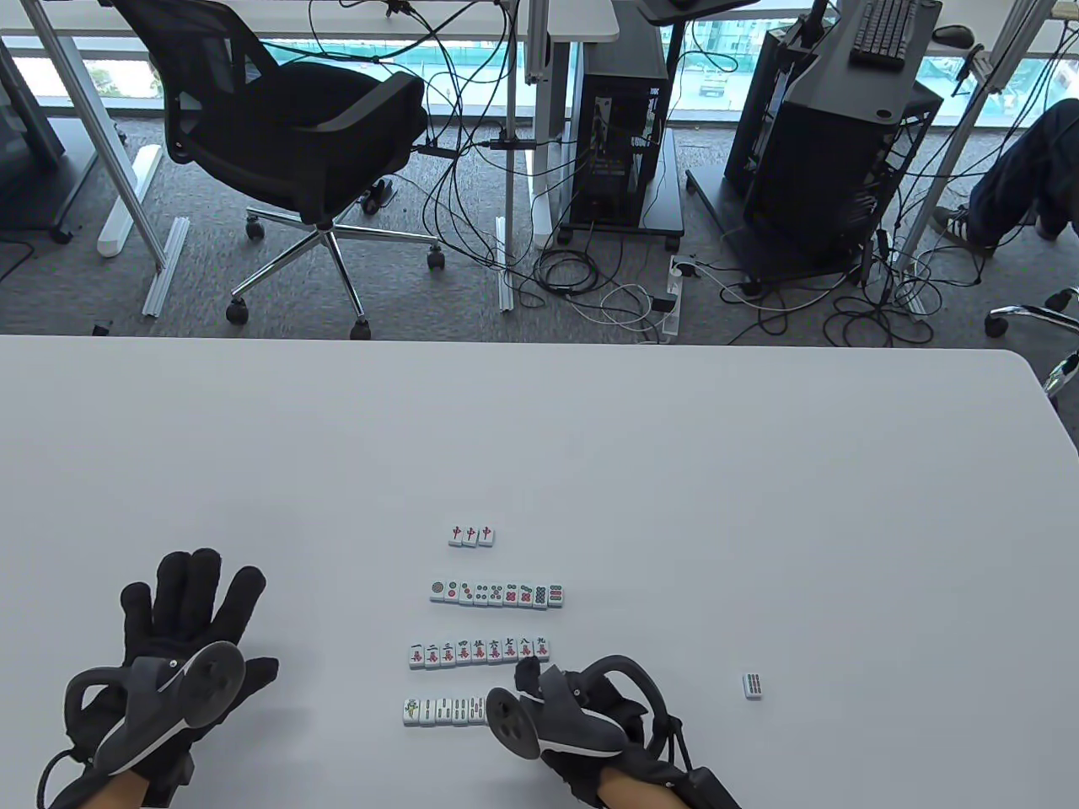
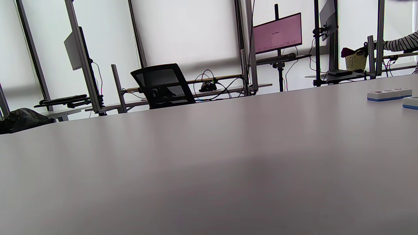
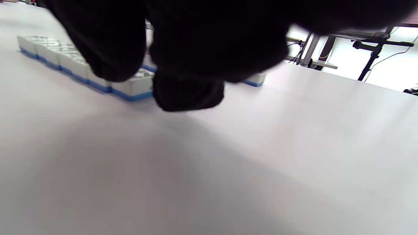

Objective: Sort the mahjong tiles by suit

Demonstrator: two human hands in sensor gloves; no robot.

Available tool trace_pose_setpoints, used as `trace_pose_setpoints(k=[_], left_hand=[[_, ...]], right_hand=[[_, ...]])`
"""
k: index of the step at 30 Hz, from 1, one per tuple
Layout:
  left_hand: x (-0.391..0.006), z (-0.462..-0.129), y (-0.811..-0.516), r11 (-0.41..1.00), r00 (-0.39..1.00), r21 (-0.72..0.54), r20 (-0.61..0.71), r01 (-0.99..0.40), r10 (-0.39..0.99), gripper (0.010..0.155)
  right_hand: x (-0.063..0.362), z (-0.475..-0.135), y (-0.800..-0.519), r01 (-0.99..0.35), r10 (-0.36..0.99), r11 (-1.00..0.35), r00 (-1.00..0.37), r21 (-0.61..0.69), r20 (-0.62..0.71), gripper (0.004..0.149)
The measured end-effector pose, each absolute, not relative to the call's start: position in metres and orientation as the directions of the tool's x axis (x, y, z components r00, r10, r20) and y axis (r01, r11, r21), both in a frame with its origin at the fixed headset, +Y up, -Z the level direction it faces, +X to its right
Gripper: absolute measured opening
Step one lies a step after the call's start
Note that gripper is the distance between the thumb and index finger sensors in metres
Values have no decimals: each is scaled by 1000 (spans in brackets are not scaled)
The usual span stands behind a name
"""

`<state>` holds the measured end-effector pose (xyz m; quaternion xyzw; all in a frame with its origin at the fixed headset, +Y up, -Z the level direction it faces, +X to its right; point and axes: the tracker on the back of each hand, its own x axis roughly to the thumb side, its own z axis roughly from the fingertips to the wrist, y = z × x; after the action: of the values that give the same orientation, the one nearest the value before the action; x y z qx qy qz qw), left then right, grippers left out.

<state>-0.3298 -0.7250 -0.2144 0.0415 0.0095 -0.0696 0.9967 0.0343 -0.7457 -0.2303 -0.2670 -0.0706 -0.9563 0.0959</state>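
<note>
On the pale grey table [image 1: 759, 472], small white mahjong tiles with blue backs lie face up in four rows, one behind another. The farthest row is three red-character tiles [image 1: 471, 535]; nearer comes a row of circle-suit tiles [image 1: 496, 593], then a row of nine character-suit tiles [image 1: 480, 651], and nearest a row of bamboo-suit tiles [image 1: 444, 710]. A single tile [image 1: 753, 685] lies apart, well to the right of the rows. The right hand [image 1: 582, 716], in a black sensor glove with a grey tracker strapped to its back, sits at the right end of the bamboo row. In the right wrist view its fingertips [image 3: 187, 93] are curled down just beside the end tile [image 3: 134, 86] of that row; whether they pinch a tile or only touch it cannot be told, so the grip is unclear. The left hand [image 1: 181, 640], gloved the same way, lies flat on the table well left of the rows, fingers spread and straight, its grip wide and holding nothing. A black mesh office chair [image 1: 295, 143] stands on the carpet beyond the table.
</note>
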Motion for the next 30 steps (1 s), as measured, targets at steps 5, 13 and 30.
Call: trace_pose_setpoints(k=[5, 13, 30], left_hand=[[-330, -215, -725, 987, 990, 78, -29, 140, -138, 92], [-330, -215, -725, 987, 989, 64, -41, 145, -143, 92], [-329, -216, -726, 986, 986, 30, -52, 162, -160, 92]], right_hand=[[98, -249, -724, 266, -209, -955, -920, 134, 331, 69], [196, -267, -726, 310, -291, -926, -950, 216, 117, 66], [219, -267, -764, 389, -361, -873, -921, 296, 146, 64]])
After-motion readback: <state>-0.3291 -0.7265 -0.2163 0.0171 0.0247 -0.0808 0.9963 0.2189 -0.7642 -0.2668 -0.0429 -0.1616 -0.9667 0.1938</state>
